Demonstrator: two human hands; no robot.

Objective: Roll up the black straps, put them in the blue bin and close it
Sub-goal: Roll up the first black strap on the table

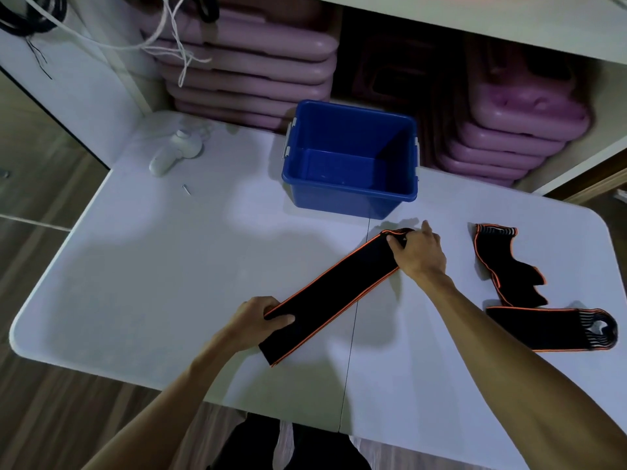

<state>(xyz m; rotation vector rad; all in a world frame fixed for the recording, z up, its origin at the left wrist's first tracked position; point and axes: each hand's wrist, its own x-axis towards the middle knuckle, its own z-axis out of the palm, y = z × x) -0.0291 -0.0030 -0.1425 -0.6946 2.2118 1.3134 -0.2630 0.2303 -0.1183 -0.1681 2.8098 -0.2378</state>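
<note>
A black strap with orange edges (332,293) lies stretched diagonally on the white table (169,266). My left hand (258,317) grips its near end, thumb on top. My right hand (420,252) grips its far end, fingers curled over the fabric. An open blue bin (353,195) stands empty just beyond the strap; no lid is in view. To the right lie two more black straps, one crumpled (502,262) and one flatter with a looped end (549,327).
A white handheld device (176,150) and a small screw (186,189) lie at the table's far left. Stacks of pink trays (251,72) sit behind the bin under a shelf. White cords (169,35) hang at the upper left. Wooden floor surrounds the table.
</note>
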